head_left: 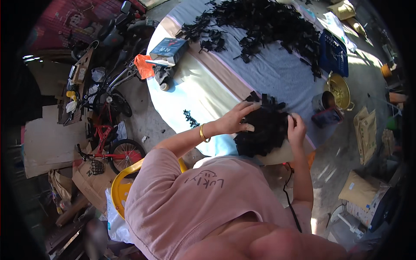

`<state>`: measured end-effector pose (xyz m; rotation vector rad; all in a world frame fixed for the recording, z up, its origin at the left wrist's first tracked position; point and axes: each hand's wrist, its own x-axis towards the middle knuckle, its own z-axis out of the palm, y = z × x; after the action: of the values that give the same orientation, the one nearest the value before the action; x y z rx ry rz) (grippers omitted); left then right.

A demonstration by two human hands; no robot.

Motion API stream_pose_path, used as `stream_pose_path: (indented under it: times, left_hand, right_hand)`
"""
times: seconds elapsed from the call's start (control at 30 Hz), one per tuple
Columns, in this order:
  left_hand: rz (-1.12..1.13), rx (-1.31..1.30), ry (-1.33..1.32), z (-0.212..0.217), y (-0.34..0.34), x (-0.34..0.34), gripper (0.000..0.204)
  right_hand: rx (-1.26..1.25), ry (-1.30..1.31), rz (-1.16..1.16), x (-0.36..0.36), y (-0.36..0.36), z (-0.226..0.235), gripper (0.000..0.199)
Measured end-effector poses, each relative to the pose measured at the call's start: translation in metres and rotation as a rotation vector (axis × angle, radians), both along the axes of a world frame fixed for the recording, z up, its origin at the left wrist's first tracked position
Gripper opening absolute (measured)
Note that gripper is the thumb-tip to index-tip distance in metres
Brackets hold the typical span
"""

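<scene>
The left hand (234,119) lies at ten o'clock on a dense heap of small black pieces (260,135), its fingers spread and its thumb well apart, with no firm grip on anything to be seen. The right hand (297,131) is at three o'clock, fingers curled and thumb near the index finger; whether a piece is pinched there, I cannot tell. The heap sits at the near edge of the cloth-covered surface (195,89), so pieces could easily spill off at six o'clock; good handling would use light, flat steadying from the left and fingertip picking from the right, without pushing toward the body. The left forearm, wearing a gold bangle (202,132), slants in from eight o'clock; the right rises steeply from about five, wrist bent inward. Beyond, a small black cluster (189,118) lies at nine, a phone (327,118) near three, a brass-coloured pot (348,89) at two, and a larger black pile (271,26) at twelve.
</scene>
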<state>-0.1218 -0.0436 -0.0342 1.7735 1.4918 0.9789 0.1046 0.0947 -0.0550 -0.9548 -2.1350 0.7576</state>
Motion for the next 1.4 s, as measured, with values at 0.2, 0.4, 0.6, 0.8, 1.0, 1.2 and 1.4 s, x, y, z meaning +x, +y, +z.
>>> stream_pose_path:
  times: [0.2, 0.4, 0.6, 0.8, 1.0, 1.2, 1.4]
  left_hand:
    - [0.803, 0.058, 0.287, -0.073, 0.104, -0.204, 0.065]
    - [1.367, -0.289, 0.178, -0.092, 0.196, -0.351, 0.073]
    - [1.562, -0.569, 0.267, -0.098, 0.215, -0.391, 0.065]
    - [1.361, -0.51, 0.446, -0.102, 0.219, -0.343, 0.051]
    - [1.028, -0.219, 0.357, -0.099, 0.2, -0.166, 0.051]
    - [0.586, 0.036, 0.283, -0.07, 0.172, -0.082, 0.055]
    - [0.76, 0.158, 0.307, -0.043, 0.245, -0.256, 0.026]
  right_hand:
    - [-0.062, -0.072, -0.156, 0.033, 0.026, -0.053, 0.017]
    - [-0.121, -0.131, -0.267, 0.063, 0.005, -0.044, 0.016]
    - [-0.298, -0.254, -0.412, 0.095, -0.005, -0.049, 0.017]
    - [-0.344, -0.188, -0.396, 0.075, 0.004, -0.059, 0.016]
    - [-0.223, -0.296, -0.174, 0.029, 0.02, -0.04, 0.015]
    - [-0.161, -0.24, -0.352, 0.058, 0.034, -0.072, 0.018]
    - [-0.36, -0.45, -0.47, 0.065, 0.042, -0.069, 0.018]
